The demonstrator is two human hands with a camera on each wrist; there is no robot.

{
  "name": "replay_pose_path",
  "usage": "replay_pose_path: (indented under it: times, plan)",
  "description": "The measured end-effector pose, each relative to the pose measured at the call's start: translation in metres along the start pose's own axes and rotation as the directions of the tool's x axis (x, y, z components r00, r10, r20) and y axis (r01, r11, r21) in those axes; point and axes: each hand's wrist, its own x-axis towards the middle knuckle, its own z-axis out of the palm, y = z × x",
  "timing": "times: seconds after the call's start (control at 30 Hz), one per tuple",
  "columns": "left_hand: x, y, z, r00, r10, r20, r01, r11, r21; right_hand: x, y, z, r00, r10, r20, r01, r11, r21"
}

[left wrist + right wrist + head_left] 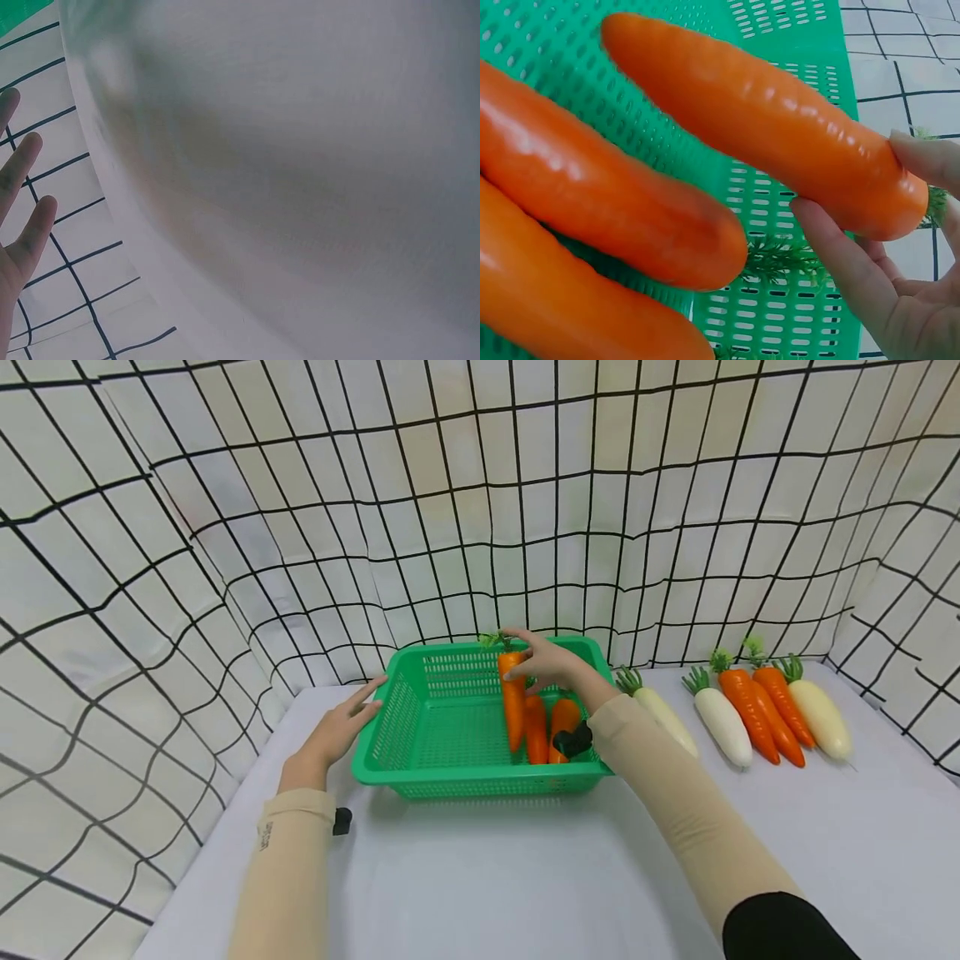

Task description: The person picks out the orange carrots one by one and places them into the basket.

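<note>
My right hand (547, 662) pinches a carrot (512, 702) near its leafy top, inside the green plastic basket (480, 777). In the right wrist view the thumb and fingers press the thick end of this carrot (765, 120), its tip pointing away from the hand. Two more carrots (536, 727) (570, 277) lie side by side in the basket's right part, partly covered by the right wrist. At the basket's left rim is my left hand (333, 735), fingers extended and spread. Those fingers (26, 172) show at the edge of the left wrist view, with nothing in them.
Right of the basket, a white radish (663, 718) lies partly behind the right forearm. Farther right are another white radish (723, 727), several carrots (750, 714) and a cream-coloured radish (821, 718). A black grid over white sheeting (450, 527) encloses the white table (480, 877).
</note>
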Motion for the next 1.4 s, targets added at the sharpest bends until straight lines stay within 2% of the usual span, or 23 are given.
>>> replay_pose_path:
  times: [0.17, 0.3, 0.47, 0.6, 0.7, 0.8, 0.9, 1.0, 1.17, 1.4]
  plan:
    - [0.001, 0.003, -0.001, 1.0, -0.003, -0.008, 0.003, 1.0, 0.006, 0.004, 0.003, 0.001, 1.0, 0.01, 0.0, -0.01, 0.999, -0.052]
    - [0.002, 0.003, 0.0, 1.0, -0.001, -0.001, 0.001, 1.0, -0.001, 0.01, 0.007, 0.005, 0.998, 0.063, -0.02, -0.065, 0.994, -0.085]
    - [0.001, 0.004, 0.004, 1.0, -0.002, 0.005, 0.002, 1.0, -0.005, 0.014, 0.012, 0.012, 0.992, 0.122, -0.012, -0.122, 0.989, -0.078]
    - [0.0, 0.004, 0.004, 1.0, -0.003, 0.0, 0.003, 1.0, -0.005, 0.015, 0.013, 0.016, 0.992, 0.123, -0.02, -0.125, 0.987, -0.106]
    - [0.001, 0.003, 0.003, 1.0, 0.002, -0.007, -0.002, 1.0, -0.003, 0.016, 0.014, 0.016, 0.992, 0.116, -0.039, -0.121, 0.977, -0.178]
    - [0.002, 0.002, 0.003, 1.0, 0.009, -0.004, -0.009, 1.0, -0.001, 0.017, 0.015, 0.015, 0.991, 0.119, -0.057, -0.131, 0.936, -0.327]
    - [0.002, 0.0, 0.004, 1.0, 0.002, -0.004, -0.002, 1.0, -0.004, 0.018, 0.017, 0.015, 0.988, 0.142, -0.061, -0.154, 0.862, -0.483]
    - [0.002, 0.0, 0.004, 1.0, -0.005, -0.002, 0.005, 1.0, -0.007, 0.018, 0.02, 0.016, 0.985, 0.166, -0.045, -0.162, 0.804, -0.573]
    - [0.001, 0.001, 0.004, 1.0, -0.01, -0.002, 0.01, 1.0, -0.006, 0.018, 0.021, 0.017, 0.982, 0.184, -0.031, -0.165, 0.777, -0.607]
    - [0.001, 0.001, 0.003, 1.0, -0.018, -0.003, 0.018, 1.0, 0.002, 0.017, 0.017, 0.019, 0.977, 0.214, -0.023, -0.182, 0.768, -0.614]
